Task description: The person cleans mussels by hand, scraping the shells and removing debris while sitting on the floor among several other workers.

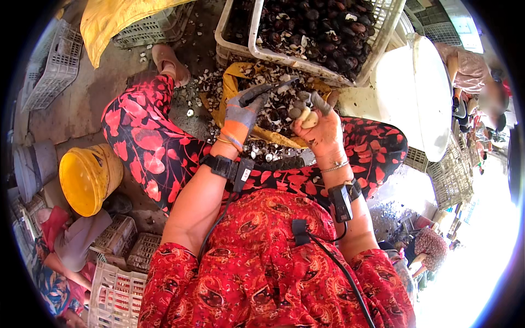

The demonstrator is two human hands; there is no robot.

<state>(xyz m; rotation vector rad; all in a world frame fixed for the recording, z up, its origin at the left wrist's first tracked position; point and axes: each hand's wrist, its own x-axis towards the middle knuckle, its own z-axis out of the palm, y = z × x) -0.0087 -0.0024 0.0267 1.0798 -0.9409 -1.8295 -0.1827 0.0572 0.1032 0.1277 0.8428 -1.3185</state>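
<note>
My left hand (242, 112), in a grey and orange glove, is closed on the dark handle of a knife-like tool (258, 93); its narrow blade points right, toward my other hand. Palm up, my right hand (326, 131) holds several pale, peeled pieces (309, 119), with dark coverings on some fingertips. Below both hands, dark shells and white scraps (279, 108) lie on a yellow sack (231, 84) between my legs. Just beyond is a dirty white plastic crate (303, 64) of dark, roundish nuts or corms (311, 30), their exact kind unclear.
A large white tub (428, 98) stands at the right, near my knee. To the left are a yellow bucket (88, 180), a grey bucket (37, 168) and a plastic crate (57, 61). Other people sit among crates at lower left and far right. Cables run along my arms.
</note>
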